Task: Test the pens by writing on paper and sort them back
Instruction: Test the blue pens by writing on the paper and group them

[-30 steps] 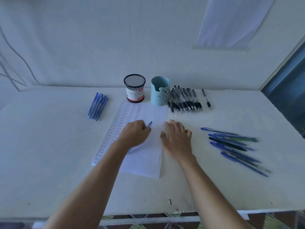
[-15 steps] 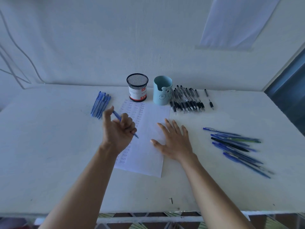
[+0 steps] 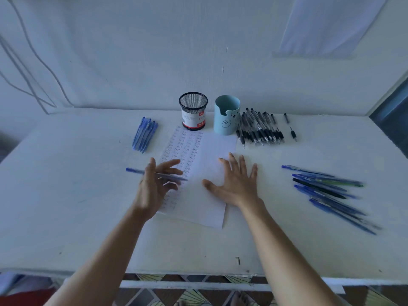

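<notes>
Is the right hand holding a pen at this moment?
No, the right hand lies flat with spread fingers on the paper, and it holds no pen.
</notes>
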A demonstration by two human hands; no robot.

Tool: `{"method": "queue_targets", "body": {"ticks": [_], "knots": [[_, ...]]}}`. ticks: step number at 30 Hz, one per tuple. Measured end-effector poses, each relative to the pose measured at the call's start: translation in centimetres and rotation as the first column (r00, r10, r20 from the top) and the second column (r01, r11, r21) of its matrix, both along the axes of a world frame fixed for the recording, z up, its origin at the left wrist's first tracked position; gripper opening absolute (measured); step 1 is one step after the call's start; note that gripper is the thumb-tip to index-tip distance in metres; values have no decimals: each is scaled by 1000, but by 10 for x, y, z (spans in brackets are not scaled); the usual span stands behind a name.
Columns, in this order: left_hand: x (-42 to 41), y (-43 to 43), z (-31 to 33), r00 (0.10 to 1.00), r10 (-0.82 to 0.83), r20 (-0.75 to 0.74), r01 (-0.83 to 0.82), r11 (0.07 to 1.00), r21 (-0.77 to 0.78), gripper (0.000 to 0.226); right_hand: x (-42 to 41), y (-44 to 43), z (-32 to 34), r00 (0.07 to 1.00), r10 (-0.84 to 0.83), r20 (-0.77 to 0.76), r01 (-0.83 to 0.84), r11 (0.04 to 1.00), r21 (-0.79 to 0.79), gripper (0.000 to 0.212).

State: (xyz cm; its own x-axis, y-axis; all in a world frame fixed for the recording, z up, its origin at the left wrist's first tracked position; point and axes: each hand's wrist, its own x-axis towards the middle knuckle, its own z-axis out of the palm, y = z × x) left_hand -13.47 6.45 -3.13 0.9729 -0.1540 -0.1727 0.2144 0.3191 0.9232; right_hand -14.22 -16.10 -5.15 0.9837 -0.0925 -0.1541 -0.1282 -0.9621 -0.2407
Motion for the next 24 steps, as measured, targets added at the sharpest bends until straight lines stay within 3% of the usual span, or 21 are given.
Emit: {"method": "queue_targets", "body": {"ticks": [2, 5, 9, 12, 18, 24], "knots": [[-6, 2, -4, 999, 16, 44, -21, 992, 127, 51, -1, 0, 0, 1000, -1, 6, 1, 1000, -5, 96], [-13, 7, -7, 987, 31, 155, -80, 944, 320, 20, -2, 1, -1, 1000, -4, 21, 5, 1000, -25, 99], [-13, 12, -5, 981, 18, 192, -118, 844, 523, 26, -2, 2, -2, 999, -9, 33, 10, 999, -40, 99], [-13, 14, -6, 981, 61, 185, -158, 803, 574, 39, -2, 1, -4, 999, -10, 39, 12, 999, -42, 98], [-13, 19, -8, 970, -11, 244, -170, 685, 709, 30, -2, 1, -5, 999, -13, 34, 14, 999, -43, 98], [-16, 19, -9, 954, -91, 286, -148, 687, 711, 26, -1, 1, -6, 999, -17, 37, 19, 999, -37, 98]]}}
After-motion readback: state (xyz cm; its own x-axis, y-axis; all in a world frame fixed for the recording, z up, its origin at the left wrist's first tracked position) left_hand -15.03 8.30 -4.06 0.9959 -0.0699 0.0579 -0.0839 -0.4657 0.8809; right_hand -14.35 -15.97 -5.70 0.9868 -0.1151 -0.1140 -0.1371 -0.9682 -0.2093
